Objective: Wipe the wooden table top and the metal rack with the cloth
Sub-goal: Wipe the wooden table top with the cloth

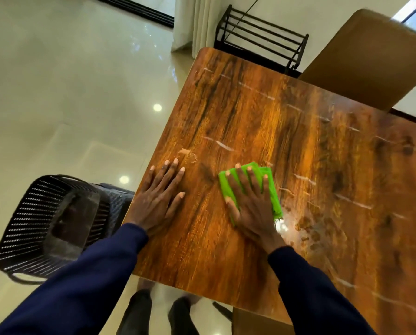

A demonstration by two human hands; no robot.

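The glossy wooden table top (286, 122) fills the right and middle of the view. My right hand (249, 204) presses flat on a folded bright green cloth (272, 189) near the table's front. My left hand (161, 197) lies flat on the bare wood beside it, fingers spread, close to the table's left edge. A small pale smear (186, 152) marks the wood just beyond the left fingertips. The black metal rack (260, 35) stands on the floor past the table's far end, out of reach of both hands.
A black slatted chair (50, 226) stands at the table's left side. A brown padded chair back (371, 59) rises at the far right. White curtains (192, 20) hang beside the rack. The floor is shiny pale tile (69, 93). My feet (158, 313) show below the table edge.
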